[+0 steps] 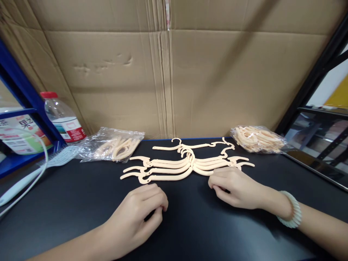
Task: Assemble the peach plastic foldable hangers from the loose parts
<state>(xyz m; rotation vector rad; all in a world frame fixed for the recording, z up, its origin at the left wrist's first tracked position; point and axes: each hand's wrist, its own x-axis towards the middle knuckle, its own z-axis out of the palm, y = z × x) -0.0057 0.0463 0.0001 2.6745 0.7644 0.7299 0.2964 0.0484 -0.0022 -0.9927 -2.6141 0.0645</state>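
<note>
Several cream plastic folding hangers (171, 177) lie in a stack on the black table, their hooks bunched in the middle and their end pieces folded outward. Behind them a single hanger (198, 145) lies apart, its hook pointing to the back. Just in front of the stack's left half, my left hand (144, 214) rests with loosely curled fingers and nothing visible in them. My right hand (235, 188), also curled, is at the right arm of the front hanger and hides its end. Whether it touches that hanger I cannot tell; nothing shows in its grasp.
Clear plastic bags of hangers lie at the back left (119, 145) and back right (258, 139). On the left are a bottle (65, 119) with a red cap, a light-blue fly swatter (24, 183), a white cable (45, 170) and a blue rack (40, 116). Cardboard (203, 72) stands behind.
</note>
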